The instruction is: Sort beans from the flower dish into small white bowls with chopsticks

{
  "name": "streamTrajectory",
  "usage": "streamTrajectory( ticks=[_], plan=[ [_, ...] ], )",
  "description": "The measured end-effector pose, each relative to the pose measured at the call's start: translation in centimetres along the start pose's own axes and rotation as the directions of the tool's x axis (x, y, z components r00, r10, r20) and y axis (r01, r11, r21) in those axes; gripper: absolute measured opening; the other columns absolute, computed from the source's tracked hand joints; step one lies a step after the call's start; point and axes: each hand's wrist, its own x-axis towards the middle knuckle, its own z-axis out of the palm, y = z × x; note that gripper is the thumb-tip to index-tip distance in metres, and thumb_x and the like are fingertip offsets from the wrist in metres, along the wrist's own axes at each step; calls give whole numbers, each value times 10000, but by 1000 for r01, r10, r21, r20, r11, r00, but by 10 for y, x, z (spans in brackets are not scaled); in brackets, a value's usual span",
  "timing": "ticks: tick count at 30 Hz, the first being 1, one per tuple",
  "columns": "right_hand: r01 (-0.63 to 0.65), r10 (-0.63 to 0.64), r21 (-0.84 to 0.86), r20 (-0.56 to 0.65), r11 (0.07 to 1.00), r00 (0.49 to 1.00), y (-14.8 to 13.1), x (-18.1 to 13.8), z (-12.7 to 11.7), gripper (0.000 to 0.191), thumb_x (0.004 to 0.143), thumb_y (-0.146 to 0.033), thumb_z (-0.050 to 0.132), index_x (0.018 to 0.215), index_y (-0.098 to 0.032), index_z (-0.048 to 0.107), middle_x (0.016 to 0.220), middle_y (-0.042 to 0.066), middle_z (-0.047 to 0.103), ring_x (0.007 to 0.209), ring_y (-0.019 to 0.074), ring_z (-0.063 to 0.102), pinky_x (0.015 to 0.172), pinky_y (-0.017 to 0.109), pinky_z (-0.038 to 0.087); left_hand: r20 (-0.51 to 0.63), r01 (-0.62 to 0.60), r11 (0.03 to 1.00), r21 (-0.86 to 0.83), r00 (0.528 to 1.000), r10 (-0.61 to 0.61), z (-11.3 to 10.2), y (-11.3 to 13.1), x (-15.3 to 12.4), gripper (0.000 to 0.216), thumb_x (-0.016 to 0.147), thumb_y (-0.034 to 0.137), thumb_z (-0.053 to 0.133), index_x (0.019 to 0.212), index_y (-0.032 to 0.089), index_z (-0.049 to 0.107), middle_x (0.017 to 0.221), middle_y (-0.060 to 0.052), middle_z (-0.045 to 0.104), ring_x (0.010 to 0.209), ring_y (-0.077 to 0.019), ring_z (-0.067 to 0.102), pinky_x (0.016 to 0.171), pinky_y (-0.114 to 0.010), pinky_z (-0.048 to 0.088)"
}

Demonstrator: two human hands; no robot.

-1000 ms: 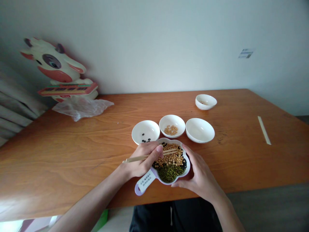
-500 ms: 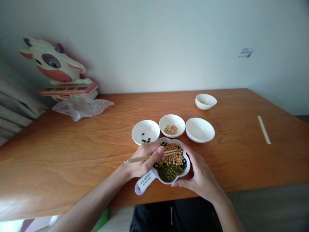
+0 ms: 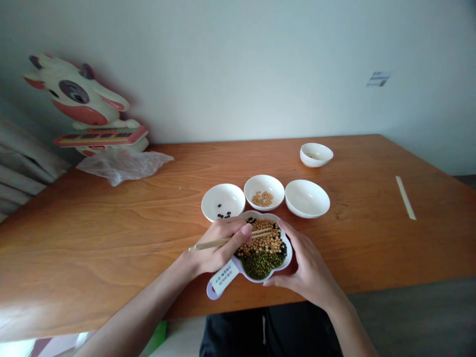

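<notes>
My left hand (image 3: 226, 244) is closed around a pair of chopsticks (image 3: 210, 244), whose tips reach over the yellow soybeans (image 3: 266, 243) in a flower-shaped dish (image 3: 288, 263). Green mung beans (image 3: 260, 265) fill its near side, and black beans (image 3: 284, 249) lie along the edges. My right hand (image 3: 307, 265) grips the dish's right rim, thumb at the front and fingers at the back. The dish's lilac handle (image 3: 212, 291) bears a white label and points toward the lower left. Whether a bean sits between the chopstick tips, I cannot tell.
Behind the dish stand a white bowl with several black beans (image 3: 213, 201), a bowl with soybeans (image 3: 273, 186) and a bare white bowl (image 3: 307, 196). Another bowl (image 3: 316, 161) is farther back. A paper strip (image 3: 405, 198) lies right; a cow toy (image 3: 87, 106) and plastic bag (image 3: 126, 168) are left.
The camera view has shifted slightly. The chopstick tips have moved a little within the soybeans; both hands keep their hold.
</notes>
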Motion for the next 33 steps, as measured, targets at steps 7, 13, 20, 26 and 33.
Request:
streamTrajectory(
  ticks=[7,13,20,26,33],
  plan=[
    [17,-17,-12,-4,1000,1000,0,1,-1,1269,738,-662,944,1741,-333,241,1720,190,491,1546,447,528,1228,674,498,2,34,999,-17,999,-33,-4,0,1,520,1192,440,375,859,180,680,817,-24,659,756,-152,633,750,-291,502],
    [21,-21,-9,-9,1000,1000,-1,2,-1,1269,742,-662,942,1745,-336,236,1709,184,506,1537,449,539,1230,669,498,-44,5,1000,-10,999,-5,0,1,2,504,1188,411,387,847,184,680,793,-21,663,735,-144,644,734,-280,510],
    [0,0,-9,5,1000,1000,-1,1,-1,1284,736,-690,931,1749,-351,218,1724,166,493,1556,434,518,1250,659,482,-105,-77,995,60,991,83,3,1,2,476,1179,330,407,833,180,697,749,-14,681,680,-125,655,689,-258,511],
    [8,-8,1,0,1000,1000,-3,2,-2,1262,740,-662,942,1742,-348,244,1718,174,499,1549,438,530,1237,660,495,-139,-100,989,110,984,114,5,-1,0,475,1177,311,398,828,182,693,741,-15,682,658,-124,635,683,-262,515],
    [26,-26,-12,-15,1000,1000,-4,2,-2,1261,734,-653,950,1739,-350,253,1693,182,529,1521,450,560,1209,671,520,-139,-73,996,55,987,80,2,2,-2,527,1186,385,386,819,179,704,752,-34,693,647,-136,609,698,-278,526]
  ],
)
